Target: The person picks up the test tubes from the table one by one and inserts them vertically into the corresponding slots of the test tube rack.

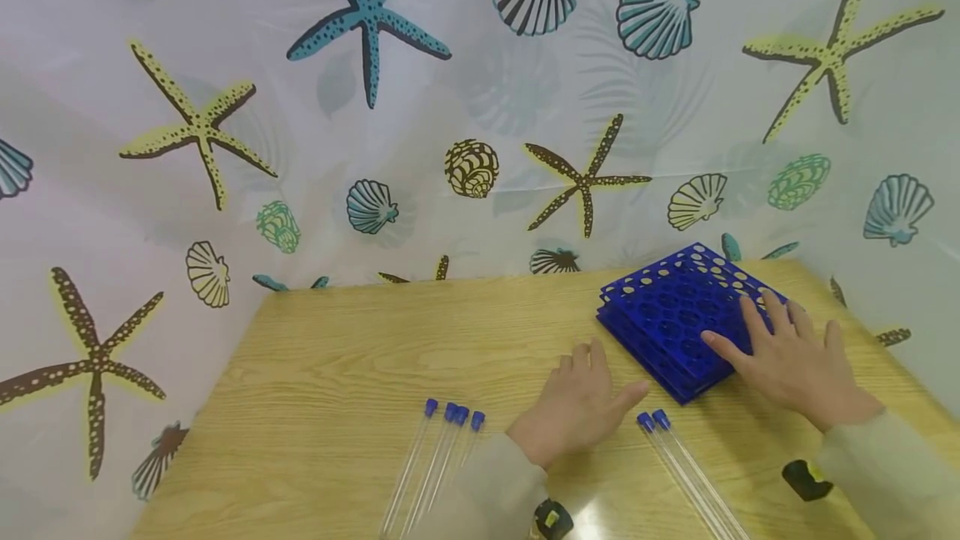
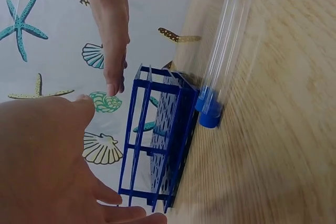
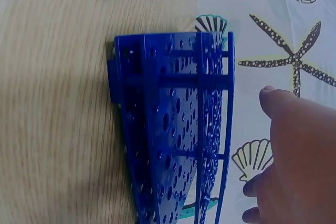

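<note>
A blue test tube rack [image 1: 667,323] with round holes and several tiers stands on the table at the right. My right hand [image 1: 802,365] hovers over its right side, fingers spread and holding nothing; in the right wrist view a gap shows between the hand [image 3: 299,156] and the rack [image 3: 173,114]. My left hand [image 1: 573,402] is in front of the rack's near left side, fingers loosely extended, grasping nothing. Two clear test tubes with blue caps [image 1: 661,419] lie on the table between my forearms.
Several more clear tubes with blue caps [image 1: 431,408] lie left of my left forearm, partly hidden by the sleeve. The wooden table [image 1: 337,348] meets a white sheet [image 1: 450,90] printed with starfish and shells at the back and sides.
</note>
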Motion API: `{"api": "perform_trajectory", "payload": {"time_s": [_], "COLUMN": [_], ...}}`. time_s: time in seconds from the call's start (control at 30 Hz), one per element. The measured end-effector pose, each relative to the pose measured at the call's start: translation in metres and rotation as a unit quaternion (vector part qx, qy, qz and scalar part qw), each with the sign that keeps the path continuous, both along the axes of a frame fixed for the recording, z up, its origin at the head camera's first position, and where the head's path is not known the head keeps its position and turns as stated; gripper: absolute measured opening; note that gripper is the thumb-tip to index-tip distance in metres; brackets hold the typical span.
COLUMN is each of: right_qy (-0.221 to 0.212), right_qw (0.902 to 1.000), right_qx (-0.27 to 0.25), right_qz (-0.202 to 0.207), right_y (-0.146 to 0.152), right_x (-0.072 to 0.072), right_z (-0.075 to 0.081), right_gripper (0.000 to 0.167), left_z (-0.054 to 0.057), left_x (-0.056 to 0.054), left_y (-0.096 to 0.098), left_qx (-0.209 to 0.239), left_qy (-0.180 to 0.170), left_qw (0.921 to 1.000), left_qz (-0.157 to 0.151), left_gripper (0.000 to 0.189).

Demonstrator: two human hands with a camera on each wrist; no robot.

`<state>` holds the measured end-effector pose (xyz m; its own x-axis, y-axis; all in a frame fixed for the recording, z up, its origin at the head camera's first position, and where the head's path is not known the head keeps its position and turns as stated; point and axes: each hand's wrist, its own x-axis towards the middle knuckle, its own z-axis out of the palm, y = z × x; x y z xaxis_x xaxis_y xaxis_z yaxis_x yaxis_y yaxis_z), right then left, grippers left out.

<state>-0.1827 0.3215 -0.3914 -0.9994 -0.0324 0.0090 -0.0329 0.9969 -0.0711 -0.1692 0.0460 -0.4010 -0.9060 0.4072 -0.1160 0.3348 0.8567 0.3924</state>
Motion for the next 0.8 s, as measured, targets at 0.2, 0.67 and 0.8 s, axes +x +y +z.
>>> {"api": "perform_trajectory", "payload": {"time_s": [0.2,0.67,0.8], "right_qy": [0.003,0.012,0.015], "right_qw": [0.9998,0.9971,0.9951], "right_qx": [-0.01,-0.024,-0.053], "right_qz": [-0.017,-0.071,-0.082], "right_y": [0.009,0.04,0.04], "right_x": [-0.012,-0.037,-0.04], "right_z": [-0.001,-0.016,-0.021], "right_gripper": [0.098,0.087,0.085], "left_z": [0.001,0.004,0.001], "left_x": [-0.006,-0.014,-0.016], "left_y": [0.019,0.064,0.075], "left_qx": [0.022,0.065,0.058], "left_qy": [-0.019,-0.067,-0.052], "left_qw": [0.9996,0.9939,0.9947], "left_qz": [-0.002,0.059,0.067], "left_gripper": [0.088,0.068,0.057]}}
